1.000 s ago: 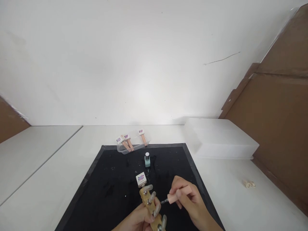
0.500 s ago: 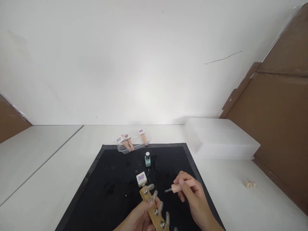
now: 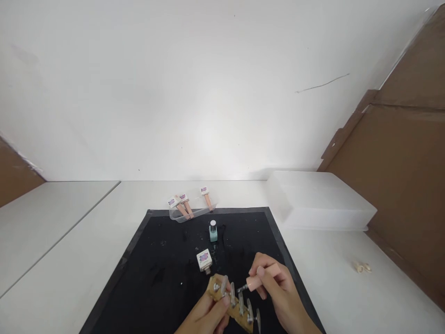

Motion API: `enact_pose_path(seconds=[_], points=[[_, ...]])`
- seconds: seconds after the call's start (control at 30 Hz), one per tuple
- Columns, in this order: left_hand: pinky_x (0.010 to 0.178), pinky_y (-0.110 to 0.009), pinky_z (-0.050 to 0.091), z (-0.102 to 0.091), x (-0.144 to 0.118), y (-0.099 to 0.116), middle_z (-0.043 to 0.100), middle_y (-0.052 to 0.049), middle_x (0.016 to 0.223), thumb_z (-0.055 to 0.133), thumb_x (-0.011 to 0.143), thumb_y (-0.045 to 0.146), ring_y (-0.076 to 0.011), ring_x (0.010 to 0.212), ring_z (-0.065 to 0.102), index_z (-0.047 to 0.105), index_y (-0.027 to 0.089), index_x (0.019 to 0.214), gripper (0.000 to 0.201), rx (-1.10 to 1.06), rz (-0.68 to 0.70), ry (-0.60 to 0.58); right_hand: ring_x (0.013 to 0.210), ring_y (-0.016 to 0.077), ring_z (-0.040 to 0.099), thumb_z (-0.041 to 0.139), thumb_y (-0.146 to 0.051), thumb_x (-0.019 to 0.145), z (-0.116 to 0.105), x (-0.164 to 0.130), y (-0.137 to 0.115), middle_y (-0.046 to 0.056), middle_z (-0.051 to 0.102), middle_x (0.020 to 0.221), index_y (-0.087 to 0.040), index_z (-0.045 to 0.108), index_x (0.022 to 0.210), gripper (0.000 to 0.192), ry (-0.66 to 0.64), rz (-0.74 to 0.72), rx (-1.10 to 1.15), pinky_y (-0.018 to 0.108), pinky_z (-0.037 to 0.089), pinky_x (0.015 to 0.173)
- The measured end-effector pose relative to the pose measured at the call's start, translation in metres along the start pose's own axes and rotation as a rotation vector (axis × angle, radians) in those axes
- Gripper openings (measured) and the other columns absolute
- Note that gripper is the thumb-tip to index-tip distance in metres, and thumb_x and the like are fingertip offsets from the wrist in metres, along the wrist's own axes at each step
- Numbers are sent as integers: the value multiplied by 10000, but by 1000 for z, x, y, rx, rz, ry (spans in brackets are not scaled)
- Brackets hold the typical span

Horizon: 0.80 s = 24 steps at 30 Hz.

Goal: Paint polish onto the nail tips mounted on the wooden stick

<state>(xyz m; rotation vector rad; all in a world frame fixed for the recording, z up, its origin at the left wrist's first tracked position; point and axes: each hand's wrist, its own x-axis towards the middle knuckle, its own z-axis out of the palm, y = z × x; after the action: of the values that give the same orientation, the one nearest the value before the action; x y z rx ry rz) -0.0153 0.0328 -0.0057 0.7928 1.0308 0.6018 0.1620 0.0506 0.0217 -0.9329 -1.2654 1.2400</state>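
My left hand (image 3: 208,315) is closed around a tan nail display stand (image 3: 245,321) with several clear false nails (image 3: 241,304) on metal posts. In my right hand (image 3: 278,290) is a nail polish brush by its pink cap handle (image 3: 262,277). Its dark bristle tip is close to one of the middle nails; whether they touch I cannot tell. An uncapped white nail polish bottle (image 3: 204,260) with a floral label lies on the black mat just beyond the stand. Further back stands a small teal nail polish bottle (image 3: 213,232) with a silver and white cap.
Behind the black mat (image 3: 156,269), a clear tray (image 3: 196,213) holds several pink-capped polish bottles (image 3: 206,197). A white translucent box (image 3: 323,204) sits at the right, with small beige items (image 3: 361,266) nearer me. Cardboard panels (image 3: 399,185) and a white wall surround the table.
My left hand has turned the stand, so its nails now point more upward, and drawn it away from the white bottle. The brush has moved slightly down, and its tip is nearer the nails.
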Motion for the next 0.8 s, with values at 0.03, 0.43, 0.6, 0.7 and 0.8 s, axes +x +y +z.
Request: enact_pose_path(seconds=[0.03, 0.43, 0.6, 0.7, 0.8], points=[[423, -225, 91, 0, -1, 1, 368, 121, 473, 591, 553, 719, -45, 391, 201, 497, 227, 975, 655, 10, -1, -8, 453, 63, 356, 539, -429, 862, 0, -1, -1, -3, 503, 672, -154, 619, 641, 362, -26, 3, 5, 224, 259, 445], [416, -228, 84, 2, -4, 8, 343, 128, 422, 579, 571, 709, -52, 380, 203, 510, 234, 874, 568, 54, -39, -108, 575, 140, 493, 522, -383, 865, 4, 0, -17, 12, 536, 614, -163, 603, 604, 351, -84, -34, -252, 246, 363, 551], [405, -232, 87, 0, -6, 11, 354, 116, 450, 581, 583, 697, -55, 407, 210, 519, 231, 892, 563, 54, -67, -102, 561, 138, 492, 507, -392, 872, 1, 2, -9, 20, 554, 642, -170, 595, 568, 387, 36, -44, -249, 244, 365, 528], [403, -228, 99, 0, -5, 11, 344, 119, 444, 567, 576, 712, -57, 409, 215, 507, 229, 898, 583, 70, -63, -94, 478, 109, 426, 504, -438, 865, 1, 1, -11, 5, 537, 616, -172, 603, 625, 373, 13, -24, -164, 238, 328, 473], [395, -233, 81, 0, -4, 10, 350, 126, 430, 549, 605, 705, -53, 380, 199, 498, 226, 907, 569, 88, -50, -108, 486, 113, 432, 527, -438, 851, 3, -2, -16, -5, 511, 579, -169, 604, 626, 360, -81, -30, -142, 238, 330, 486]])
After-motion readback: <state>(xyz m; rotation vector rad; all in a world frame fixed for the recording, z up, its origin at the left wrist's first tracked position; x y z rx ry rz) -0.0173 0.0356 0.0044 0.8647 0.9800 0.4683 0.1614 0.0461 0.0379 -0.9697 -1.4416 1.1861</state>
